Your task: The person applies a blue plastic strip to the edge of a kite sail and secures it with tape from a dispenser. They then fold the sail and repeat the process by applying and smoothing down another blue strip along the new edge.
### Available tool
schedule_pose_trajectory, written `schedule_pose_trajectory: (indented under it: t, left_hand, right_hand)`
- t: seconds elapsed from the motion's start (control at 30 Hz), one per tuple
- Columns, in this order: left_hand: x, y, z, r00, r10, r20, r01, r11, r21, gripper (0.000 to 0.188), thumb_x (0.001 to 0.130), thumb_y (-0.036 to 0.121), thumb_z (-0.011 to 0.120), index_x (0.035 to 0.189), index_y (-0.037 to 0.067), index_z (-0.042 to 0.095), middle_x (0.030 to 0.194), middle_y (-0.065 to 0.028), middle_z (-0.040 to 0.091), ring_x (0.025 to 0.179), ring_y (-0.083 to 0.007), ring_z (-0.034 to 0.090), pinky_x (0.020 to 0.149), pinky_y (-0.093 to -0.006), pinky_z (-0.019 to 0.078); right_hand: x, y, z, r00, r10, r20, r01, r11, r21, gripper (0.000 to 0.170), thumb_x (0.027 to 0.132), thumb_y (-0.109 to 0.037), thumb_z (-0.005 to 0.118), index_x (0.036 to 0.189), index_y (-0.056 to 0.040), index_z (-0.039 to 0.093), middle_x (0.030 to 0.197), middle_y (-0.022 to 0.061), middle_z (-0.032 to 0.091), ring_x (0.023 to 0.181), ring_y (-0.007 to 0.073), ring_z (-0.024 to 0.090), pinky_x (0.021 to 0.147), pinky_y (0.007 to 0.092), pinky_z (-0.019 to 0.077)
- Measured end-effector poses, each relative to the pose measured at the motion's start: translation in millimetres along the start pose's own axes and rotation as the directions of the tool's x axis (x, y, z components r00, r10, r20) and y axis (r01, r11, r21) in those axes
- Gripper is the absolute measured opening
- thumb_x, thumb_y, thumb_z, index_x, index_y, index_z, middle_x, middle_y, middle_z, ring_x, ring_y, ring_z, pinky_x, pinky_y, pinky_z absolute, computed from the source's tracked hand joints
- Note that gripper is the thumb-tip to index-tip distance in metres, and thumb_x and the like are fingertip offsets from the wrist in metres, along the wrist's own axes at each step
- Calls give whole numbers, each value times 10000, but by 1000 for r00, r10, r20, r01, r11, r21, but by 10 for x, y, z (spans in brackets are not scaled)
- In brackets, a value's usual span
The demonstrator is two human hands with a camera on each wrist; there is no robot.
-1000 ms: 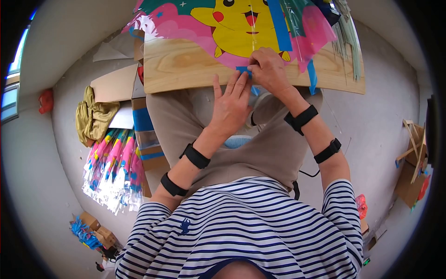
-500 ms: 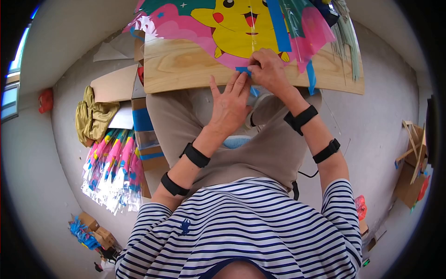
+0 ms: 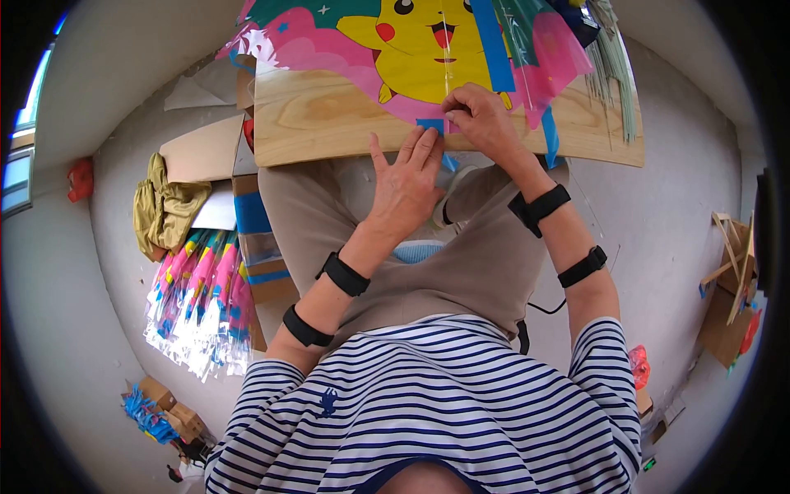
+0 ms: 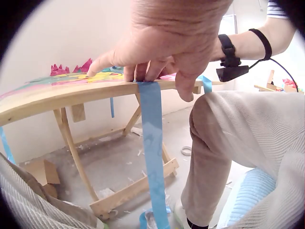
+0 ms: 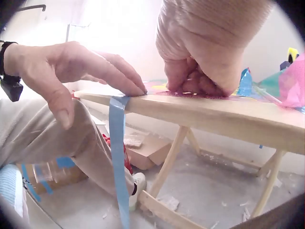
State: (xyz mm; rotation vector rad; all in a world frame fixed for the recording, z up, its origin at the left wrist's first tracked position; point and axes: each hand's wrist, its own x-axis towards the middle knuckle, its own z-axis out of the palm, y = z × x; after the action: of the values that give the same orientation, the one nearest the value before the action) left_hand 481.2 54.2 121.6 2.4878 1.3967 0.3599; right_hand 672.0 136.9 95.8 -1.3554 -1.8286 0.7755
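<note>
A kite-like plastic sheet (image 3: 395,70), printed with a yellow cartoon figure on pink and green, lies on the wooden table (image 3: 313,123). Down its middle runs a thin clear line. My left hand (image 3: 403,193) presses straight fingertips onto the end of a blue strip (image 4: 152,138) at the table's front edge, thumb hanging below. From there the strip drops towards the floor. My right hand (image 3: 485,123), fingers curled, pinches at the sheet's lower edge just beyond the blue end. What lies between its fingertips is hidden.
Thin pale sticks (image 3: 613,82) lie at the table's right. A second blue strip (image 3: 551,136) hangs over the front edge. On the left, folded printed sheets (image 3: 202,296) and a gold cloth (image 3: 169,206) rest by a taped cardboard box (image 3: 253,214). My knees are under the table.
The right hand has shifted slightly right and its wrist has turned, uncovering more of the blue strip's end. The left hand stays pressed in nearly the same place.
</note>
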Motion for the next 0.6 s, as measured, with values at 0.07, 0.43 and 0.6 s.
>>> schedule_pose_trajectory:
  t: [0.07,0.43,0.6]
  left_hand:
    - [11,12,4,1000,-9,0,9,1000,-8,744,735,192,806,1404,45,516,1493,-75,443,1433,-253,401,1117,-748,164]
    - [-29,61,-68,998,-17,64,17,1000,5,778,737,204,825,1425,39,501,1507,-90,423,1432,-283,387,1115,-744,184]
    - [0,69,-68,998,-9,63,8,1000,27,788,736,204,831,1430,36,499,1516,-92,424,1434,-284,385,1117,-753,175]
  right_hand:
    - [-4,-73,-101,998,14,-63,-14,1000,1,103,799,-48,653,889,-20,695,903,154,675,839,326,662,724,391,522]
    - [349,1032,-2181,428,287,-857,-488,871,47,372,833,-279,770,1069,2,710,903,115,709,811,226,697,695,340,546]
    - [812,899,-2222,601,660,-450,-389,734,557,387,848,-296,767,1093,-5,698,858,79,664,684,171,657,562,330,523]
